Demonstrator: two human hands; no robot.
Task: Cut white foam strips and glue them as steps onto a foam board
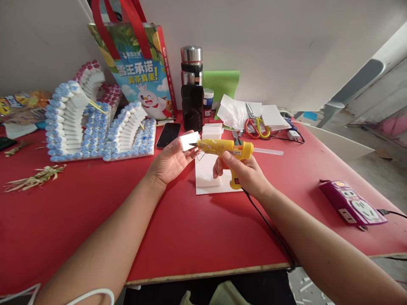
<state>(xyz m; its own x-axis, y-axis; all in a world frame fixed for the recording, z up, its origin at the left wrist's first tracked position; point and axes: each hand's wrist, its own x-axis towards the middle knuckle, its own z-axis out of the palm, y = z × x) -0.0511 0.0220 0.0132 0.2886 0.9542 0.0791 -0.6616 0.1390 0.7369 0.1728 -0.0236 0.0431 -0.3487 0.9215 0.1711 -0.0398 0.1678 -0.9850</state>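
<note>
My left hand point(170, 161) pinches a small white piece of card or foam point(188, 141) between thumb and fingers, holding it up above the table. In my right hand point(243, 169) is a yellow hot glue gun point(216, 146), gripped by its handle and pointing left. Its dark nozzle tip meets the white piece, and a clear glue stick point(270, 151) juts from its back end. Below the glue gun lies a white foam board point(203, 189), with a white block on it partly covered by my right hand. Several small white pieces point(212, 130) are stacked just behind.
On the red table point(178, 237), blue-and-white structures point(66, 123) stand left, before a shopping bag point(143, 76). Behind are a phone point(168, 135), a steel flask point(191, 63) and scissors point(256, 123) beside white paper. A purple power strip point(352, 203) sits right; the gun's cord point(267, 222) hangs over the front edge.
</note>
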